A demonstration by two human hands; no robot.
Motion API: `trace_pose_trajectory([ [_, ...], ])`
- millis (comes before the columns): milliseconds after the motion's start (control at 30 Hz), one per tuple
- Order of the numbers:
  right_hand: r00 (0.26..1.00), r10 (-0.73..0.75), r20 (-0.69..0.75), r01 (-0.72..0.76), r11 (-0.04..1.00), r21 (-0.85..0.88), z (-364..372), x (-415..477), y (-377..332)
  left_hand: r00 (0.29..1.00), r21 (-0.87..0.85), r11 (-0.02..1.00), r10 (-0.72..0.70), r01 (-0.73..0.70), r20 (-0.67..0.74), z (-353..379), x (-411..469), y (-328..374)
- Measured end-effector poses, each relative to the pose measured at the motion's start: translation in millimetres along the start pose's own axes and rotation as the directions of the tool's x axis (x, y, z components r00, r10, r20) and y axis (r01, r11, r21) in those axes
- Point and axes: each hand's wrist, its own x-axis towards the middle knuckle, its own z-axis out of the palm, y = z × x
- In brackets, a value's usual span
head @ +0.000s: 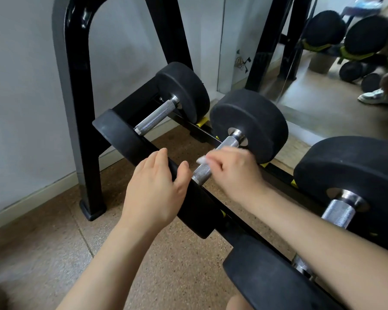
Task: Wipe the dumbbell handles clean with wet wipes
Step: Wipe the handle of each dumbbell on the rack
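Three black dumbbells lie side by side on a low black rack. The middle dumbbell has a knurled steel handle. My right hand is curled over that handle and holds a white wet wipe against it. My left hand grips the rim of the middle dumbbell's near weight plate, fingers over the top edge. The left dumbbell's handle is bare. On the right dumbbell, the handle is partly hidden by my right forearm.
A black A-shaped rack frame stands at the left against a pale wall. A mirror behind the rack reflects more dumbbells and a shoe. The floor is speckled brown tile.
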Motion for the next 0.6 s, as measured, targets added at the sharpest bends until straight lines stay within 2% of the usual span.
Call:
trace_pose_trajectory([
  [67,0.985,-0.117,0.124,0.12,0.993,-0.021,-3,1,-2,1.0,-0.003,1.0,0.0,0.0,0.001,0,0,0],
  [167,0.997,-0.031,0.071,0.048,0.969,-0.243,-22,26,21,1.0,-0.01,1.0,0.014,-0.014,0.011,-2,-2,-1],
  [233,0.996,0.033,0.079,-0.01,0.961,-0.277,-23,28,20,1.0,-0.015,1.0,0.016,-0.016,0.024,-4,-1,-1],
  [300,0.967,-0.043,0.25,0.099,0.972,-0.213,-14,22,0,1.0,-0.017,1.0,0.016,-0.016,0.026,-5,0,-2],
  [367,0.9,-0.098,0.425,0.18,0.971,-0.158,-9,20,-10,1.0,-0.019,1.0,0.024,-0.023,0.017,-5,-1,-2],
  [433,0.912,-0.135,0.388,0.238,0.943,-0.233,-15,34,4,0.999,-0.031,0.999,0.03,-0.03,0.011,-5,-1,-2],
  [500,0.958,-0.09,0.271,0.183,0.921,-0.343,-28,45,14,0.999,-0.029,0.999,0.04,-0.04,-0.002,-4,0,-4],
  [533,0.962,-0.052,0.269,0.157,0.908,-0.388,-31,45,14,0.998,-0.024,0.998,0.058,-0.059,-0.017,-3,1,-5],
  [600,0.913,-0.002,0.408,0.175,0.905,-0.387,-25,33,6,0.992,-0.029,0.992,0.12,-0.122,-0.044,0,5,-3],
])
